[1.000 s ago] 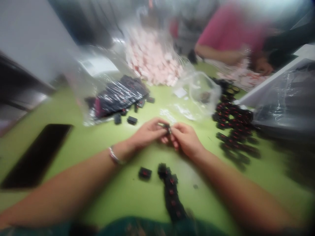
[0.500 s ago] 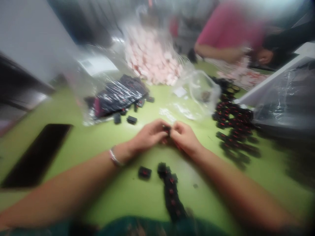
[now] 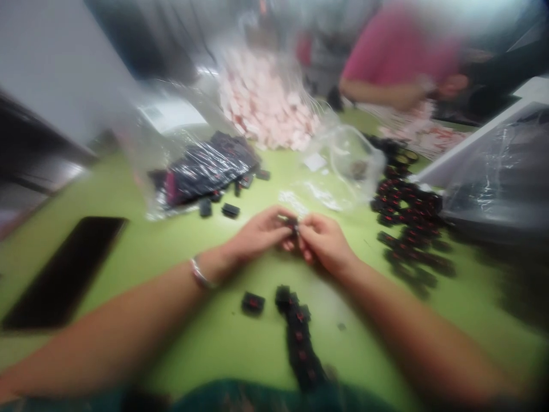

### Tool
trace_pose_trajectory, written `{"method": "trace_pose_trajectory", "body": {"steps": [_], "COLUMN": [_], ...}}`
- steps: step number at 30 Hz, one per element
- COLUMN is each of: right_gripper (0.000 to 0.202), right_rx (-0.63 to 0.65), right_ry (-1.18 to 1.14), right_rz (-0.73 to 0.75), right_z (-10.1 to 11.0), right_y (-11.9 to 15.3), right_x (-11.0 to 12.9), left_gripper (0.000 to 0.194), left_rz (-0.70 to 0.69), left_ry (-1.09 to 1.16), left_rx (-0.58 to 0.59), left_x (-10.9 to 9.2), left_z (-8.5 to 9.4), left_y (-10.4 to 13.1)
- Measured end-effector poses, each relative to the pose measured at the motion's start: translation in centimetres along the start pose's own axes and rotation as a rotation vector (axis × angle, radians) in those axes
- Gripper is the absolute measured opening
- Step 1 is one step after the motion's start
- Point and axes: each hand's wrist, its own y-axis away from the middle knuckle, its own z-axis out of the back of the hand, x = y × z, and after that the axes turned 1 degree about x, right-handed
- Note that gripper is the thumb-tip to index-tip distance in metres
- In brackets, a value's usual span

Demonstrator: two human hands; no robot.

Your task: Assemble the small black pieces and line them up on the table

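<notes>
2 hands [image 3: 261,234] [image 3: 326,240] apparently grip 1 black piece [image 3: 294,226].

Half a second ago my right hand [image 3: 328,243] was bunched close over the small black plastic part [image 3: 295,226]; now it has opened out a little, and its lower fingertips have come into view toward the near edge of the green table [image 3: 206,349]. More of my left hand [image 3: 261,233]'s lower fingertips shows too. Near the table's far right corner, a co-worker's hand [image 3: 453,86] has risen.
</notes>
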Motion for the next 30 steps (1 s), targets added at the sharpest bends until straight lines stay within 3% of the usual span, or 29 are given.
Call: {"method": "trace_pose_trajectory", "body": {"steps": [6, 10, 13, 17, 19, 23, 24, 26, 28, 30], "right_gripper": [0.012, 0.007, 0.008, 0.017, 0.016, 0.016, 0.018, 0.024, 0.025, 0.019], "right_rx": [-0.109, -0.134, -0.132, 0.006, 0.054, 0.271, 0.333, 0.409, 0.303, 0.044], "right_ry": [0.353, 0.424, 0.399, 0.579, 0.752, 0.99, 1.005, 0.975, 0.906, 0.867], "right_rz": [0.154, 0.206, 0.189, 0.232, 0.304, 0.48, 0.514, 0.527, 0.482, 0.431], "right_z": [-0.1, 0.4, 1.2, 1.5, 1.4, 1.0, 1.0, 1.2, 1.7, 2.4], "right_y": [-0.2, -0.5, -0.5, -0.4, -0.3, 0.2, 0.3, 0.2, -0.3, -1.3], "right_x": [0.2, 0.1, 0.1, -0.3, -0.6, -0.9, -0.8, -0.7, -0.8, -1.0], "left_gripper": [0.024, 0.024, 0.022, 0.023, 0.037, 0.048, 0.048, 0.043, 0.031, 0.023], "left_rz": [-0.001, -0.03, -0.136, -0.194, -0.165, 0.01, 0.104, 0.236, 0.254, 0.203], "left_ry": [-0.178, -0.293, -0.6, -1.112, -1.302, -1.625, -1.658, -1.69, -1.7, -1.657], "left_rx": [-0.073, -0.092, -0.041, 0.066, -0.013, -0.421, -0.477, -0.446, -0.352, -0.279], "left_x": [0.1, 0.1, -0.2, -1.2, -2.1, -4.0, -4.2, -4.4, -4.2, -3.9], "left_z": [-0.4, -0.3, -0.4, -0.1, 0.7, 3.6, 4.3, 5.2, 5.6, 5.4], "left_y": [0.2, 0.2, 0.3, 0.4, 0.5, 0.9, 1.0, 1.1, 1.1, 0.8]}}
